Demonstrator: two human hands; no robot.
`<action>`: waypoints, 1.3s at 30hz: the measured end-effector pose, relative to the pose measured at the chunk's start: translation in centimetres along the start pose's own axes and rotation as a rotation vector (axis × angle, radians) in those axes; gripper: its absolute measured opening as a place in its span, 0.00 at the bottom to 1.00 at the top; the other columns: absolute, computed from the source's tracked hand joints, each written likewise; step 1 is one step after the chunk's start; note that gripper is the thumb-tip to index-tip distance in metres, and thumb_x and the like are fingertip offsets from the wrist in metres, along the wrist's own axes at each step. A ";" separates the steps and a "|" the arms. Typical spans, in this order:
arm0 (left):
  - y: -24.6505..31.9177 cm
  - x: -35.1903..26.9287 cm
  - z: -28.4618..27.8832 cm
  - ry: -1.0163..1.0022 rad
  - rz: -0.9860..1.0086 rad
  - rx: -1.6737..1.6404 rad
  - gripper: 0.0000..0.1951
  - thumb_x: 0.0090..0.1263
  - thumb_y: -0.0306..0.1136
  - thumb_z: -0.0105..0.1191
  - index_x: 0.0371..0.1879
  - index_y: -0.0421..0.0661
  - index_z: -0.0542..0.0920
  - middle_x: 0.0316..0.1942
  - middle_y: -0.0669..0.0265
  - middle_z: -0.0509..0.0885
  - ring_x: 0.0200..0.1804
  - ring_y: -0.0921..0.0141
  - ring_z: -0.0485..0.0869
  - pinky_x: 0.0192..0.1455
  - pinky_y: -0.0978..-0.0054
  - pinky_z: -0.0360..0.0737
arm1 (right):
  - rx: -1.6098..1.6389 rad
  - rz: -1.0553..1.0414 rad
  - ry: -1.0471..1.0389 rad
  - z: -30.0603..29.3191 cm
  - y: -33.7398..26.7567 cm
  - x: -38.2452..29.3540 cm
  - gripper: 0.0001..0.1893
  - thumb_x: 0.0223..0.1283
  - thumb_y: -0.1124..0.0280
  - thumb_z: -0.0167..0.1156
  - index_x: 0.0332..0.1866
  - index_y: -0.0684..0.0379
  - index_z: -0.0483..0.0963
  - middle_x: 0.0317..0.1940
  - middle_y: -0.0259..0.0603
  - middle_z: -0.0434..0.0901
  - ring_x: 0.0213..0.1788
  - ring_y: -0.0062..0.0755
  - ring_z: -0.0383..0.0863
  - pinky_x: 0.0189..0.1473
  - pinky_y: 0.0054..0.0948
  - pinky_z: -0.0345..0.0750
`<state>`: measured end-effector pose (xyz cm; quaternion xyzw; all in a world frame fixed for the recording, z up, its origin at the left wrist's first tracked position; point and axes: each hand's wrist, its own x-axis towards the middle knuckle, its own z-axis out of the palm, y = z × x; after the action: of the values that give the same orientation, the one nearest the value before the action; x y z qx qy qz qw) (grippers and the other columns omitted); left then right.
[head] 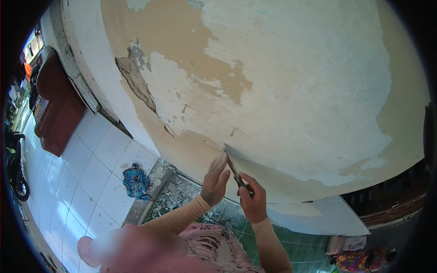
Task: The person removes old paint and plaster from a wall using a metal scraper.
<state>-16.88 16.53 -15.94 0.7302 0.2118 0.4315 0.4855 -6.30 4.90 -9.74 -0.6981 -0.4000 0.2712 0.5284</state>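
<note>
My right hand (pixel 253 198) grips the dark handle of a scraper (pixel 235 172). The tool slants up and left, its thin blade end at the wall surface (pixel 293 102), where a grey shadow spreads beside it. My left hand (pixel 215 184) is held flat, fingers extended together and thumb apart. Its fingertips lie right beside the scraper's blade end; whether they press on it cannot be made out. Around the tool the wall is patchy, with tan paint and bare pale areas. A nail (pixel 233 131) sticks out just above the blade, and a second nail (pixel 184 108) is farther left.
Broken plaster (pixel 136 82) leaves a rough hollow left of the nails. Paint flakes (pixel 181 191) litter the green tiles (pixel 286 235) below. A blue patterned cloth (pixel 136 182) lies on white tiles beside a raised edge (pixel 160 186). A brown sofa (pixel 59 112) stands at left.
</note>
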 end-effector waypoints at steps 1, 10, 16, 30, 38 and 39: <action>-0.3 0.1 -0.2 0.040 0.065 0.057 0.26 0.77 0.29 0.46 0.72 0.29 0.66 0.73 0.39 0.67 0.77 0.46 0.64 0.78 0.59 0.60 | -0.029 -0.080 -0.026 0.2 0.1 0.6 0.21 0.66 0.75 0.53 0.64 0.63 0.76 0.26 0.32 0.80 0.22 0.13 0.69 0.25 0.19 0.68; -0.4 1.0 -1.5 0.094 0.042 0.015 0.24 0.77 0.26 0.45 0.69 0.28 0.69 0.71 0.40 0.71 0.75 0.46 0.67 0.77 0.60 0.64 | 0.004 0.049 -0.002 1.5 0.0 0.8 0.20 0.66 0.75 0.54 0.62 0.65 0.77 0.31 0.39 0.83 0.29 0.20 0.77 0.34 0.23 0.75; 0.3 0.5 -1.0 0.039 0.026 -0.024 0.23 0.77 0.26 0.47 0.69 0.29 0.69 0.70 0.40 0.71 0.74 0.47 0.68 0.75 0.57 0.65 | 0.014 0.039 0.028 1.6 0.1 -0.4 0.20 0.66 0.75 0.54 0.62 0.66 0.76 0.31 0.37 0.83 0.30 0.19 0.77 0.35 0.22 0.75; -1.1 0.0 -1.5 0.034 0.048 -0.005 0.24 0.76 0.26 0.46 0.69 0.28 0.70 0.71 0.41 0.70 0.74 0.46 0.68 0.77 0.59 0.63 | 0.036 0.074 0.066 3.0 0.3 -1.2 0.21 0.65 0.77 0.55 0.62 0.65 0.76 0.32 0.36 0.82 0.29 0.18 0.75 0.34 0.23 0.75; -2.4 0.4 -1.6 0.113 0.053 0.110 0.25 0.76 0.26 0.46 0.71 0.31 0.68 0.72 0.41 0.69 0.74 0.47 0.68 0.76 0.61 0.63 | -0.027 -0.035 -0.014 2.3 0.6 1.3 0.19 0.65 0.75 0.56 0.61 0.66 0.77 0.34 0.42 0.84 0.31 0.21 0.78 0.36 0.26 0.77; -2.7 0.4 -2.3 0.115 0.066 0.112 0.25 0.76 0.27 0.46 0.71 0.32 0.68 0.72 0.41 0.69 0.74 0.47 0.68 0.76 0.61 0.63 | -0.025 -0.039 -0.035 2.6 0.5 0.9 0.19 0.65 0.75 0.56 0.61 0.66 0.77 0.34 0.42 0.84 0.31 0.21 0.78 0.36 0.26 0.77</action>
<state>-18.32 19.18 -17.83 0.7368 0.2388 0.4761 0.4164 -7.79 6.96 -10.91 -0.6921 -0.4260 0.2677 0.5176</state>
